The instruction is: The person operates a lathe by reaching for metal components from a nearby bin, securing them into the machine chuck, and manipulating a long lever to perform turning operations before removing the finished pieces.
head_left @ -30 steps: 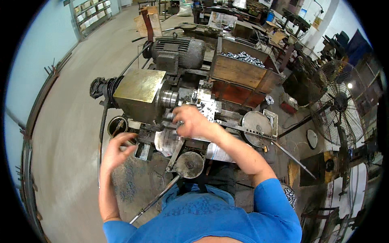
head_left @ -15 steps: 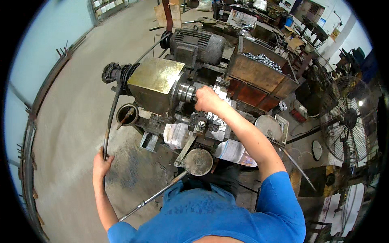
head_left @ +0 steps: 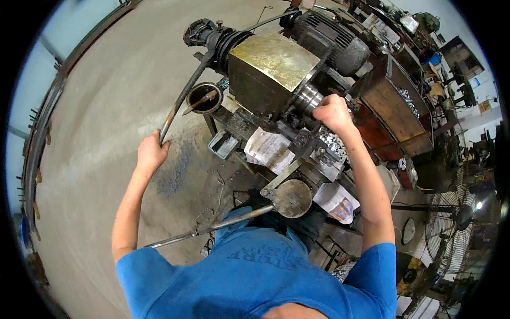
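The long curved dark metal lever [head_left: 183,98] at the left end of the small grimy bench lathe [head_left: 276,85] is grasped by the left hand [head_left: 151,154], while the right hand [head_left: 330,111] is clenched at the shiny steel spindle [head_left: 308,97], so the work is judged to be in progress, not finished. What is held inside the right fist is hidden, and the small parts under it are hard to make out.

The right hand [head_left: 330,112] covers whatever it grips at the lathe's chuck [head_left: 308,97]. The small metal parts in the wooden box [head_left: 396,109] are too tiny to identify.
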`<state>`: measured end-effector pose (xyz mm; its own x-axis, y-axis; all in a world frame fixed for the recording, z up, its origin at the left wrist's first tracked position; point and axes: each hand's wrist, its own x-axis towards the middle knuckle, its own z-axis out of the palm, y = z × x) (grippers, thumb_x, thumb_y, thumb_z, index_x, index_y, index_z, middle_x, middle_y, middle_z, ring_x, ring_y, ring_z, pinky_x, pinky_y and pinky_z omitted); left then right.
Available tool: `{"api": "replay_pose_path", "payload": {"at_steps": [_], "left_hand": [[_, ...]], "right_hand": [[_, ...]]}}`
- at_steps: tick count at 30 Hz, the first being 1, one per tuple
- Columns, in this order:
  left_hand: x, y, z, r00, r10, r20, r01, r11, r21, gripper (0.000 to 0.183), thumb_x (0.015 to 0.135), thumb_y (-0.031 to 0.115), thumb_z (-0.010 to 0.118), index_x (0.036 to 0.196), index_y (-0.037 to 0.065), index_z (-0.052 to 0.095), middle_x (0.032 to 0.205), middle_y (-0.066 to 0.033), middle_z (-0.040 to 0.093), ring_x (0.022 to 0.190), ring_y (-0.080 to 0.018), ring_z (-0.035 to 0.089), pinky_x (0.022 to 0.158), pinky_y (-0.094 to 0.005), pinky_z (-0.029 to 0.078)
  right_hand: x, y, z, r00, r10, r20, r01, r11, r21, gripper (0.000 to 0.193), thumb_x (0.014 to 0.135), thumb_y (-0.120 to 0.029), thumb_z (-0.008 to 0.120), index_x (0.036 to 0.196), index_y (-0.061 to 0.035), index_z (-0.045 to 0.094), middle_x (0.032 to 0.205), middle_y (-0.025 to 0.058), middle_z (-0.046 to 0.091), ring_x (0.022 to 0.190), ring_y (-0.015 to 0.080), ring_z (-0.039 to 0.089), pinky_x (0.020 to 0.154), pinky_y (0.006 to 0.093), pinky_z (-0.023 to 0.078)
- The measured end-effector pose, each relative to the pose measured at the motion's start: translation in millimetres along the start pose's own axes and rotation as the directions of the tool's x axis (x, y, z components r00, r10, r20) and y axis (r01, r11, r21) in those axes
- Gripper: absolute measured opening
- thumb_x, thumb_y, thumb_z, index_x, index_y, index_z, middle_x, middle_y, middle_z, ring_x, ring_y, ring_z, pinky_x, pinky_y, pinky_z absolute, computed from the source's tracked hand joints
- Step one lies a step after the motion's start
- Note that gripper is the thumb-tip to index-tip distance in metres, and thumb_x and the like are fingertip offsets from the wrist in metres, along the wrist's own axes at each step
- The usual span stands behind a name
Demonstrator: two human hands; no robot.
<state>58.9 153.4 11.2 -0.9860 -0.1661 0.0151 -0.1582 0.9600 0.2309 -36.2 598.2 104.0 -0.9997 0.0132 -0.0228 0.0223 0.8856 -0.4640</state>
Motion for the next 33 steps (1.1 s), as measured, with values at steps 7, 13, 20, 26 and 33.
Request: {"api": "replay_pose_path", "payload": {"at_steps": [7,13,20,26,33], "left_hand": [[86.3,-79.4,-33.7,0.972,0.154,-0.177,-0.053,0.878,0.476,0.009,0.071,0.011,0.053,0.076,0.006,0.059,0.073,-0.0167,0.062,0.065,-0.0323,0.062,0.056,-0.0416,0.048],[78.1,-59.5,-9.3,0.901,0.164,-0.402,-0.129,0.985,0.115,0.027,0.076,0.015,0.060,0.102,0.007,0.062,0.083,-0.0155,0.064,0.077,-0.0317,0.062,0.068,-0.0401,0.049],[38.8,57.4,143.7,0.987,0.080,0.141,-0.045,0.970,-0.238,0.047,0.069,0.022,0.067,0.111,0.003,0.056,0.097,-0.0208,0.061,0.092,-0.0325,0.060,0.077,-0.0392,0.047],[66.7,69.8,205.3,0.845,0.295,0.446,-0.450,0.843,0.295,0.028,0.070,0.020,0.059,0.097,0.013,0.059,0.087,-0.0116,0.064,0.085,-0.0281,0.061,0.067,-0.0433,0.049],[80.8,57.5,197.4,0.878,0.309,0.365,-0.424,0.857,0.294,0.022,0.073,0.020,0.061,0.095,0.018,0.062,0.091,-0.0112,0.063,0.084,-0.0289,0.062,0.071,-0.0406,0.049]], "right_hand": [[4.3,-8.2,0.0,0.998,-0.007,-0.059,0.005,1.000,-0.027,0.027,0.056,-0.019,0.058,0.071,0.0020,0.064,0.077,0.0253,0.061,0.077,0.0393,0.061,0.072,0.0380,0.048],[-32.0,0.7,-23.4,0.929,-0.296,-0.222,0.317,0.946,0.068,0.019,0.054,-0.014,0.059,0.066,0.0002,0.063,0.099,0.0245,0.058,0.087,0.0376,0.058,0.078,0.0363,0.047],[-137.5,87.7,-73.3,0.892,-0.205,-0.404,0.283,0.949,0.141,0.022,0.055,-0.009,0.059,0.076,-0.0013,0.060,0.117,0.0187,0.053,0.102,0.0362,0.053,0.085,0.0337,0.043],[-253.1,202.7,-79.3,0.909,0.190,-0.372,-0.144,0.979,0.147,0.026,0.055,-0.011,0.059,0.079,0.0006,0.063,0.102,0.0190,0.060,0.093,0.0359,0.058,0.080,0.0346,0.045],[-379.3,377.8,-65.5,0.578,0.714,-0.396,-0.814,0.533,-0.229,0.057,0.062,-0.019,0.062,0.116,-0.0067,0.053,0.116,0.0148,0.055,0.106,0.0323,0.051,0.090,0.0432,0.040]]}}
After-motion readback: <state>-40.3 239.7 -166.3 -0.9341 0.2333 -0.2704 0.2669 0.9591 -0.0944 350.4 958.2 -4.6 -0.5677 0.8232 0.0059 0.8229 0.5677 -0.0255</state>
